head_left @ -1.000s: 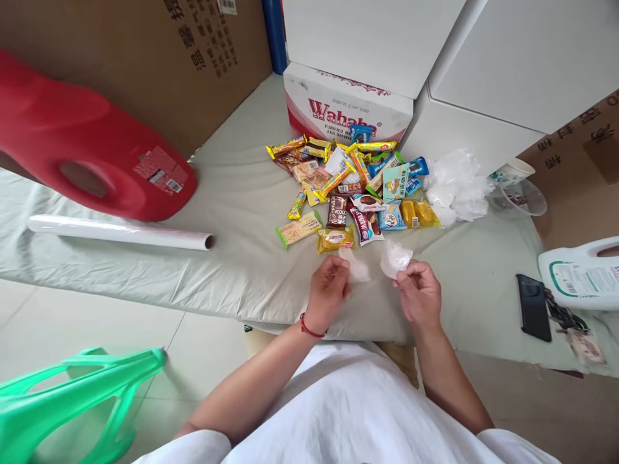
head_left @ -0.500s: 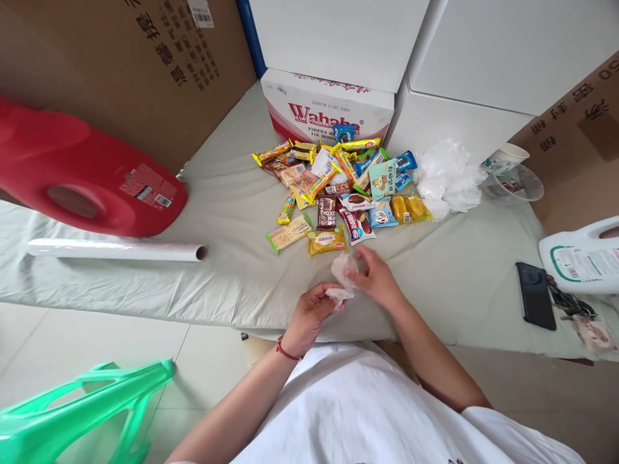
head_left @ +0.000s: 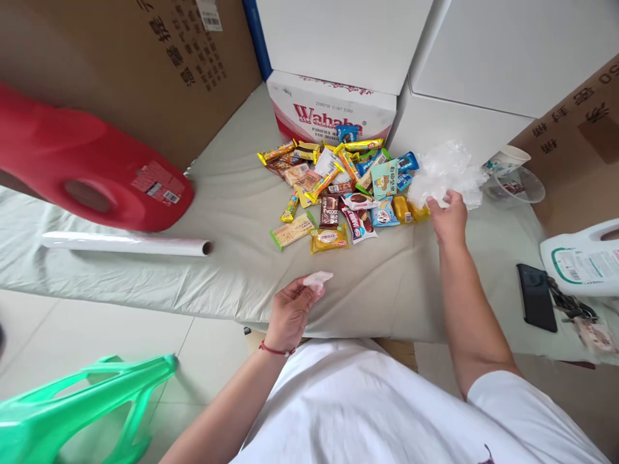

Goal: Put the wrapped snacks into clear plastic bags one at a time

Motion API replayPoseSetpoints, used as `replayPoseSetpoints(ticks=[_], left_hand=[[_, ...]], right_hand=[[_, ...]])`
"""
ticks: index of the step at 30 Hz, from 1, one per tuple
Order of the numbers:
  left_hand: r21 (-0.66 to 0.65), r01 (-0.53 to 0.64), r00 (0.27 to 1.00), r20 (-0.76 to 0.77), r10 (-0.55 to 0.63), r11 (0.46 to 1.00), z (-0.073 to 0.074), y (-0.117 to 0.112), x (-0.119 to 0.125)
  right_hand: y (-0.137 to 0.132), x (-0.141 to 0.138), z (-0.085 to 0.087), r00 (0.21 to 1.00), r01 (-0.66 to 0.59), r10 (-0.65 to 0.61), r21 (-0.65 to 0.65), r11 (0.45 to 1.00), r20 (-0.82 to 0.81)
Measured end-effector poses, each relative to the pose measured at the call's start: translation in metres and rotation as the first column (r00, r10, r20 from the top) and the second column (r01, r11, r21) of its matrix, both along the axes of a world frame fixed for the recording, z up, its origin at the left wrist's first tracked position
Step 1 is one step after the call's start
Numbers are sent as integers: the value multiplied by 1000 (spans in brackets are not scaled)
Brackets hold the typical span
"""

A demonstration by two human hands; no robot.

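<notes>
My left hand point(head_left: 291, 308) is above the front of the cloth-covered surface, its thumb and fingers pinched on a small crumpled piece of white plastic film point(head_left: 318, 280). Out to the right, my right hand point(head_left: 449, 219) touches the near side of a heap of clear plastic bags point(head_left: 447, 171). Its thumb and fingers are spread apart, with film just beyond the tips. Between and beyond the hands lies a pile of wrapped snacks. A yellow packet point(head_left: 329, 239), a pale green-edged biscuit pack point(head_left: 293, 231) and a dark red wrapper point(head_left: 358, 224) are at its near edge.
A white Wahaha carton point(head_left: 333, 106) backs the snacks. On the left are a red jug point(head_left: 111, 174) and a white roll point(head_left: 126, 244). A clear bowl point(head_left: 529, 187), phone point(head_left: 536, 296) and white bottle point(head_left: 583, 258) stand right. A green stool point(head_left: 91, 399) is below.
My right hand has moved from beside my left hand out to the bag heap. My left hand has shifted slightly left, still pinching white film. The larger clear piece between the hands is gone from there.
</notes>
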State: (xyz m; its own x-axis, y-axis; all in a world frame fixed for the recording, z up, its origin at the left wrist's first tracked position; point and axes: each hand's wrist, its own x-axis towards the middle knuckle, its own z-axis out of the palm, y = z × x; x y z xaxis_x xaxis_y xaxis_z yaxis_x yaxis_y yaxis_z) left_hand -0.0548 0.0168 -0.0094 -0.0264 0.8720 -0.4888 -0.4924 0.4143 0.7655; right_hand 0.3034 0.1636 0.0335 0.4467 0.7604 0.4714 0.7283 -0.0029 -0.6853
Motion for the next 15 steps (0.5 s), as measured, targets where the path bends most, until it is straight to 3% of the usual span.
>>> replayPoseSetpoints(ticks=[2, 3, 4, 6, 7, 8, 9, 11, 13, 15], left_hand=[[45, -11, 1000, -6, 12, 999, -2, 3, 8], [85, -18, 999, -41, 22, 996, -4, 4, 12], [132, -19, 994, -103, 33, 991, -5, 5, 15], [219, 34, 960, -280, 30, 975, -8, 5, 19], [244, 84, 931, -366, 11, 966, -9, 6, 20], [251, 140, 901, -433, -18, 958, -9, 6, 21], [241, 186, 879, -474, -52, 952, -9, 6, 21], [193, 226, 875, -471, -112, 955, -8, 7, 20], [126, 212, 917, -368, -153, 969, -7, 9, 18], [51, 217, 960, -190, -203, 975, -6, 10, 18]], right_hand=[[-20, -25, 0, 991, -29, 23, -43, 999, -128], [-38, -45, -2, 967, -119, 101, -66, 991, -232], [-58, -69, -4, 899, -293, 224, -137, 946, -377], [-99, -118, -12, 669, -655, 394, -250, 713, -630], [-115, -141, -16, 592, -733, 413, -248, 634, -693], [-127, -159, -21, 538, -772, 410, -236, 590, -736], [-134, -174, -27, 508, -783, 394, -220, 582, -766], [-136, -188, -36, 477, -753, 323, -190, 630, -818], [-130, -185, -42, 406, -721, 205, -174, 671, -891], [-124, -174, -44, 291, -730, 70, -174, 661, -954]])
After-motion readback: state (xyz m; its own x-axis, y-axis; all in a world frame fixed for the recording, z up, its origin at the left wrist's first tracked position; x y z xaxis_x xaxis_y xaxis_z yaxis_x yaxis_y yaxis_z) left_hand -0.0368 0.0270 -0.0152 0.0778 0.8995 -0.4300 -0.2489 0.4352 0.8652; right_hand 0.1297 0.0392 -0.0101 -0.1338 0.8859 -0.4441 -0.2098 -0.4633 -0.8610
